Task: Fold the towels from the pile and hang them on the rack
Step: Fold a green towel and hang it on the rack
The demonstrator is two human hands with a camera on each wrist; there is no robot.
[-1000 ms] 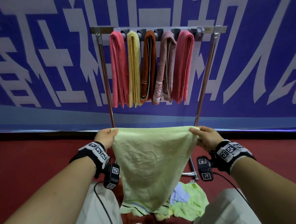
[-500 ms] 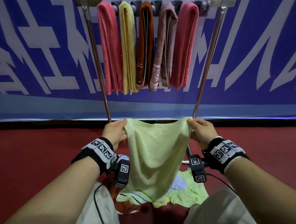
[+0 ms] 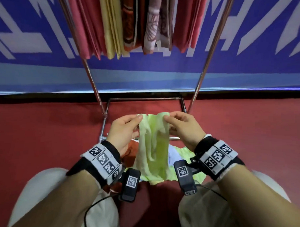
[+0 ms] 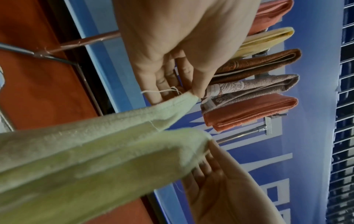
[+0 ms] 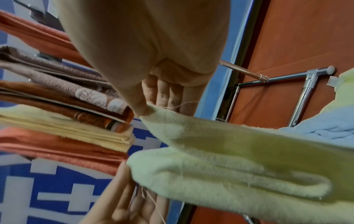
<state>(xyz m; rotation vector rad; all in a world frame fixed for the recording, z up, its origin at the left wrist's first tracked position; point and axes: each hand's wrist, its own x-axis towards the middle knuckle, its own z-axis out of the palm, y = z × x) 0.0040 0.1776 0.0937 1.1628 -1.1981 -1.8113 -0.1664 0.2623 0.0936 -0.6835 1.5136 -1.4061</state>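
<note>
A pale green towel (image 3: 153, 145) hangs in loose folds between my two hands, just in front of the rack's foot. My left hand (image 3: 125, 129) pinches its top left corner between thumb and fingers. My right hand (image 3: 182, 127) pinches the top right corner, close beside the left. The left wrist view shows the towel (image 4: 95, 151) and my left hand (image 4: 184, 89) pinching its corner. The right wrist view shows the towel (image 5: 239, 163) with its corner under my right hand's thumb (image 5: 142, 107). Below lies the pile (image 3: 184, 156) of towels. The rack (image 3: 92, 81) holds several folded towels (image 3: 130, 24).
A blue banner with white characters (image 3: 245, 33) hangs behind the rack. The rack's chrome base frame (image 3: 145, 98) lies on the red floor (image 3: 44, 130). My knees in light trousers (image 3: 46, 193) flank the pile, and a black cable (image 3: 91, 205) runs from the left wrist.
My hands have come together, so the spread towel now hangs bunched in folds. The head view has tilted down, and the rack's top bar has left the frame.
</note>
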